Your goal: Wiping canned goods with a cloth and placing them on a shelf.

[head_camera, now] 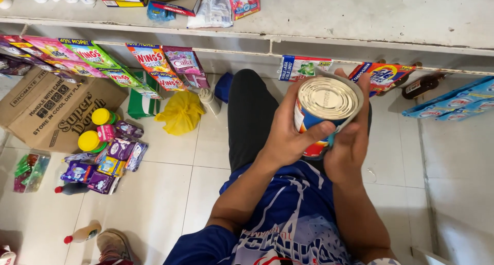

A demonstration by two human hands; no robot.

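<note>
Can axis: I see the tin can (324, 113) held with its long axis pointing almost straight up at the camera; the plain silver end faces me, the blue, red and white label wall falls away below.
Can place: centre-right of view, above the person's lap, well clear of the floor.
Left hand (288, 133): wraps the can's left wall, thumb laid across the near side of the label; closed on the can.
Right hand (352, 139): cups the right wall, fingertips reaching up past the far rim; also closed on it.
Surface: pale tiled floor (170, 193), grey shelf (360, 12) at the far edge with sachet strips hanging along it.
Room: cardboard box (56, 110) far left, yellow bag (181, 113) and loose packets beside it.
</note>
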